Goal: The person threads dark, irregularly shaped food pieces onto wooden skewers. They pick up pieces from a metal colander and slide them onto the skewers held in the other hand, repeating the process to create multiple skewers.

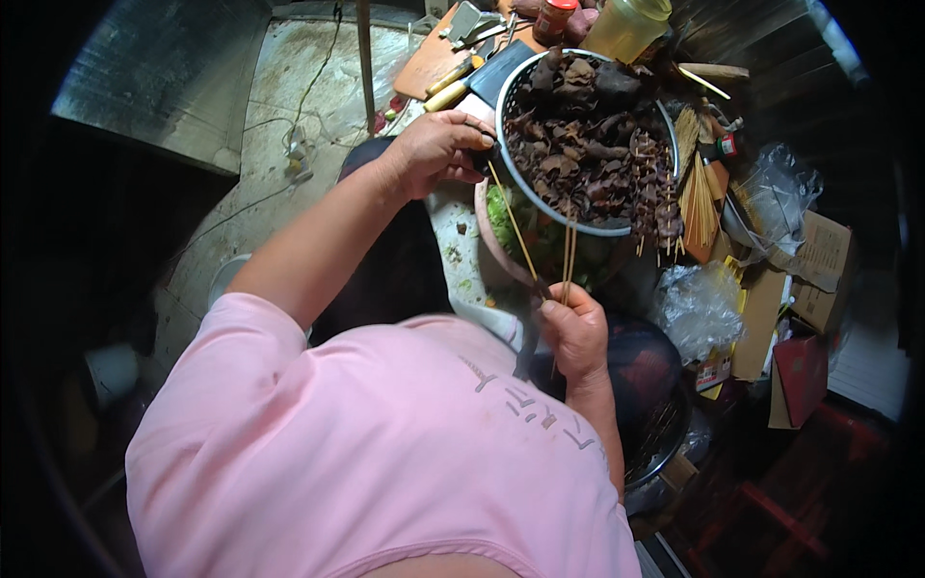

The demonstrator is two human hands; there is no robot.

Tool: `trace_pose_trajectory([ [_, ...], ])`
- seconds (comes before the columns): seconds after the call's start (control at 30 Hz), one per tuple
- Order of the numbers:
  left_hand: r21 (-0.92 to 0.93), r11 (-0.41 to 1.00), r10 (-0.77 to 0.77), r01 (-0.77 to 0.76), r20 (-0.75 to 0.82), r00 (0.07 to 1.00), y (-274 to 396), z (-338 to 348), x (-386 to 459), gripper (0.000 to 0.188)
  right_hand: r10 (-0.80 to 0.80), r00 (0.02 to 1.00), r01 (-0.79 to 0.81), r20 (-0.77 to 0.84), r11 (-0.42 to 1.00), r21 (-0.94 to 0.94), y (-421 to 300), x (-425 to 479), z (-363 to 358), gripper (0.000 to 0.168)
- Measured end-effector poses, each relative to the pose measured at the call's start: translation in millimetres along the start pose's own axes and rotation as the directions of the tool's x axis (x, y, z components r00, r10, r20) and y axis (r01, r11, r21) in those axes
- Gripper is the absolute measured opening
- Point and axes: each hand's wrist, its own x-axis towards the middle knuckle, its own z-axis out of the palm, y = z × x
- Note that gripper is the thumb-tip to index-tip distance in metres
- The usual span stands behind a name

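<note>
My left hand [441, 153] pinches a dark, limp piece of food [485, 155], probably wood ear fungus, at the left rim of a colander. My right hand [578, 321] grips several bamboo skewers [569, 253] low in front of my chest. One slanting skewer [514, 218] runs from the right hand up to the piece in the left. Dark brown wood ear pieces [571, 144] fill the round colander [611, 231]. Loaded skewers [654, 195] lie side by side over its right edge. Beneath it, a pinkish basin [493, 238] holds leafy greens [498, 208], partly hidden.
Beyond the colander are a cleaver [498, 72], a cutting board [423, 65], a red-lidded jar [553, 20] and a yellowish plastic container [627, 29]. Bare skewers [699, 202], a crumpled plastic bag [697, 311] and cardboard [759, 325] lie to the right. A cord [231, 217] crosses the floor.
</note>
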Motion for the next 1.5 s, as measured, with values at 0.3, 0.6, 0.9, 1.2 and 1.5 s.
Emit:
trace_pose_trajectory([
  [0.3,-0.189,0.971,-0.141,0.148,0.050,0.989,-9,-8,-53,0.014,-0.097,0.995,0.100,0.025,0.981,-0.168,12,-36,19,0.009],
  [0.6,-0.156,0.981,-0.101,0.115,0.099,0.990,-4,-9,-87,0.023,-0.134,0.985,0.141,0.108,0.988,-0.059,35,-44,22,0.010],
  [0.9,-0.019,0.990,-0.135,0.140,0.173,0.976,-2,-2,-99,0.021,-0.196,0.972,0.197,0.131,0.980,0.005,30,-46,37,0.010],
  [1.2,-0.171,0.982,-0.062,0.085,0.132,0.989,-16,-21,-99,0.023,-0.186,0.977,0.184,0.101,0.983,0.025,36,-43,34,0.010],
  [1.5,-0.136,0.984,0.114,-0.116,-0.023,0.993,-17,-20,-101,0.020,-0.136,0.983,0.134,0.120,0.991,0.027,37,-48,33,0.010],
])
